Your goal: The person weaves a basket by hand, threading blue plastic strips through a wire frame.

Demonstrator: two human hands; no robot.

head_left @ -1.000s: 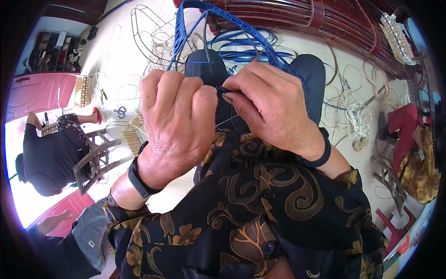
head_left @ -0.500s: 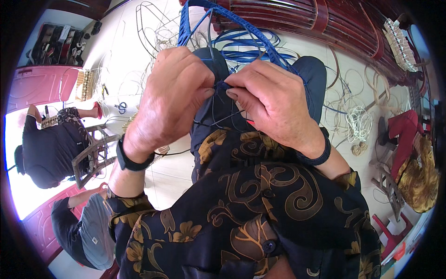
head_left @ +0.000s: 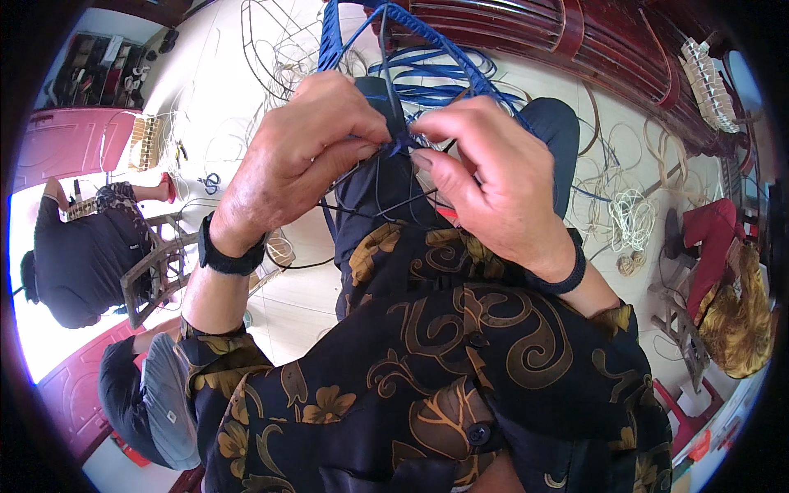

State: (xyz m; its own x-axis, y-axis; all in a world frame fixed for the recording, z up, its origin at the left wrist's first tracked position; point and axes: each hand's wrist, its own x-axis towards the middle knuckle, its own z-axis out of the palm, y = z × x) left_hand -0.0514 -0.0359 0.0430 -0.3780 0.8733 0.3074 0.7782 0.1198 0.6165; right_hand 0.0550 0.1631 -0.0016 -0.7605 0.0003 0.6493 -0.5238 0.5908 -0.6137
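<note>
Head view: we judge weaving underway. Left hand [head_left: 304, 156] and right hand [head_left: 485, 177] both pinch blue cord [head_left: 400, 145] below wire frame [head_left: 374, 20]; next, pull taut.

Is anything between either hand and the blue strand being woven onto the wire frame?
Nothing visible does. The left hand and right hand both already pinch the blue plastic strand at the thin dark wire frame, fingertips meeting over the lap.
</note>
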